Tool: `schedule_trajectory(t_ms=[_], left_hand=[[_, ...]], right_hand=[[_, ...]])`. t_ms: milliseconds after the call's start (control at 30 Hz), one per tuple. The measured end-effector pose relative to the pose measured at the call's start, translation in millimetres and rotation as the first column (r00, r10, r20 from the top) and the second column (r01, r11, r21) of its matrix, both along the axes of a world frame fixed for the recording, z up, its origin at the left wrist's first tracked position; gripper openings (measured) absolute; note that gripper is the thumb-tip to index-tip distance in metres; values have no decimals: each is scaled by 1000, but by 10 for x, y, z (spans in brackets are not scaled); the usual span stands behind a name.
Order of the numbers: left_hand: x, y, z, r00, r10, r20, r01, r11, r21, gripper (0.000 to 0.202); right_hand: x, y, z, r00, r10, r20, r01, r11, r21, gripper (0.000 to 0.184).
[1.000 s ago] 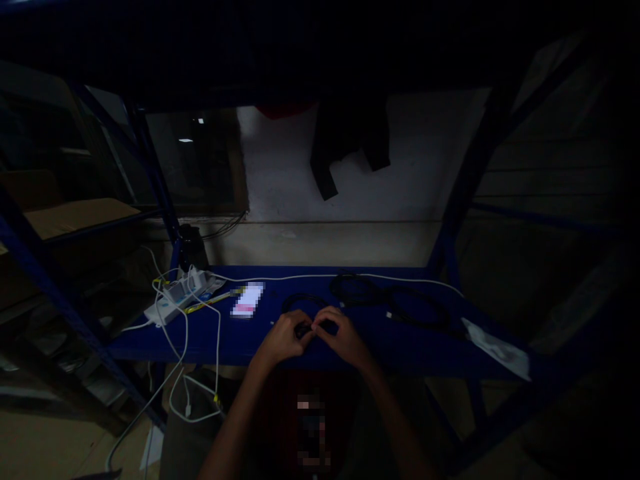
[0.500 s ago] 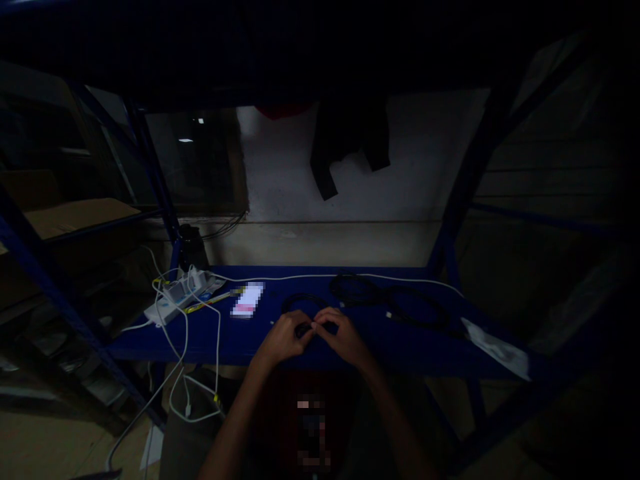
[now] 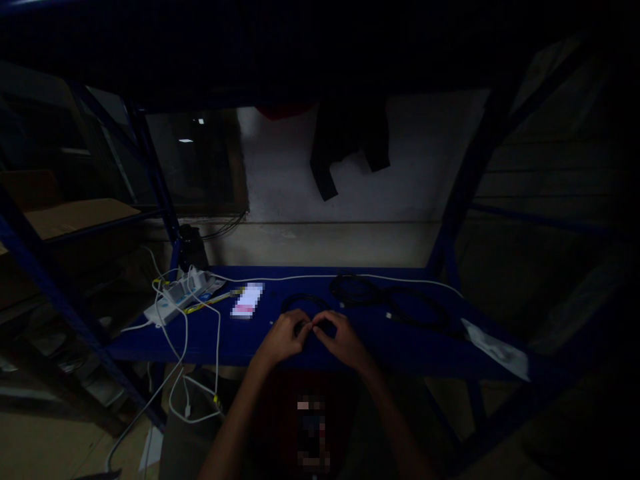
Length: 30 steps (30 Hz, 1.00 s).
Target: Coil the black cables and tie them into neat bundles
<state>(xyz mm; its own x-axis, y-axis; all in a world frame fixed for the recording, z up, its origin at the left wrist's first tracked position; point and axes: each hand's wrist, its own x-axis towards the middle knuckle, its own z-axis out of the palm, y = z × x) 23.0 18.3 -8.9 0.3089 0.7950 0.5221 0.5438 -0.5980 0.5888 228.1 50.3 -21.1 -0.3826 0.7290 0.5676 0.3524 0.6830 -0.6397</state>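
Just behind my hands, a black cable (image 3: pixel 304 297) lies in a loop on the blue shelf (image 3: pixel 240 340), and its near part runs in under my fingers. My left hand (image 3: pixel 287 335) is closed in a pinch on the cable. Thumb and fingers of my right hand (image 3: pixel 341 337) are also pinched, their tips meeting those of the left. The small bit between the fingertips is too dark to make out. To the right, more coiled black cables (image 3: pixel 357 290) with pale plug ends rest on the shelf.
At left are a white power strip (image 3: pixel 173 303) with tangled white cords, a yellow strip-like thing (image 3: pixel 213 301) and a lit phone (image 3: pixel 249 300). A clear plastic bag (image 3: pixel 495 347) lies at the right end. Blue uprights (image 3: pixel 155 167) frame the shelf; dark clothing (image 3: pixel 350 133) hangs behind.
My fingertips have shifted very slightly where they meet, and a pale spot between them no longer shows. Everything else stays in place.
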Motion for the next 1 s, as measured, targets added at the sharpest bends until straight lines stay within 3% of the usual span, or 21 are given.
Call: schedule_trajectory(t_ms=[333,567,1000], left_hand=[[-1,4,-5,1000,-5,17,5,1000,-9,21],[-3,-4,4,999,-32,29,32,999,-8,13],[12,-32,44,1000,-11,8,11,1000,-18,20]], right_hand=[[11,36,-26,997,67,-35,-67,998,-6,7],[0,11,-1,986,92,-142,-97,995,-32,9],[3,10,6,991,109,-82,-112,993,-32,19]])
